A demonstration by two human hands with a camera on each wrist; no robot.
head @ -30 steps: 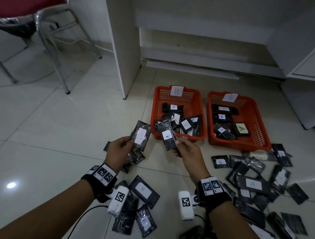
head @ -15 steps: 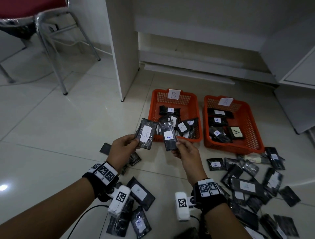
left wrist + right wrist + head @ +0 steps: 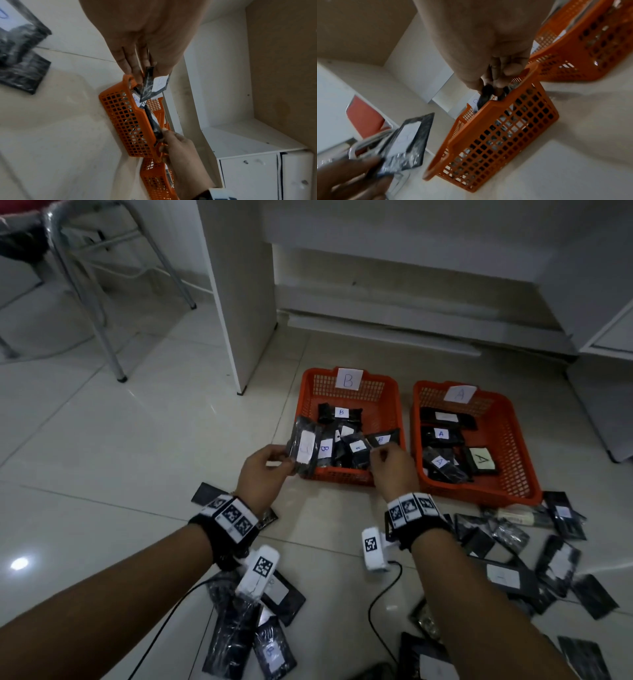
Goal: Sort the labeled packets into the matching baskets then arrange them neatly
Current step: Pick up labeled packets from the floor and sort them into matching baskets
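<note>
Two orange baskets stand side by side on the floor, basket B on the left and basket A on the right, each holding several labelled black packets. My left hand pinches a black packet with a white label, upright at basket B's near left corner. In the left wrist view that packet hangs above the basket's rim. My right hand pinches another labelled packet just inside basket B's near edge. The right wrist view shows those fingers gripping the dark packet over the rim.
Several loose packets lie on the tiles at the near right and near left. A black cable runs between my forearms. A white desk panel stands behind basket B, chair legs at far left, a white cabinet at right.
Both hands have moved forward to basket B. The right hand's packet has gone from in front of the basket to just inside its near edge. The left hand's packet now sits at the left corner.
</note>
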